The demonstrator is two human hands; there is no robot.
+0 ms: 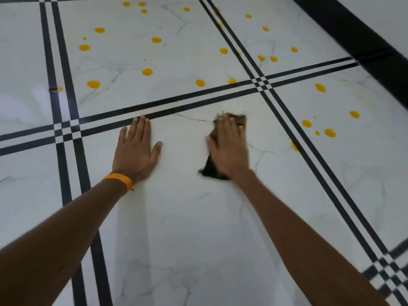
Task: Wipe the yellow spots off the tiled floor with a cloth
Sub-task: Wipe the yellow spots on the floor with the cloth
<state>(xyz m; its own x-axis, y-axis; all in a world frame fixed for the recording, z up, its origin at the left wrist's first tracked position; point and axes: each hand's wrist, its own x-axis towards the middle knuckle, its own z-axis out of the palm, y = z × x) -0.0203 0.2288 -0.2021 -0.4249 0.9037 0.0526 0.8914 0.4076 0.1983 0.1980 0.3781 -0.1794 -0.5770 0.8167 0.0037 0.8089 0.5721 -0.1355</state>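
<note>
Your right hand (pixel 228 146) presses flat-fingered on the cloth (pixel 210 170); your left hand (pixel 135 149) lies spread on the floor (pixel 176 217). The nearest yellow spots (pixel 295 147) lie to the cloth's right, closer to your right hand.

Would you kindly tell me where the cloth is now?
In the head view, the dark cloth lies under the right hand, right of centre, on the white tile below the black stripes.

An orange wristband (pixel 119 181) sits left of centre, and a black skirting band (pixel 353 34) edges the pale wall (pixel 386 9).
</note>
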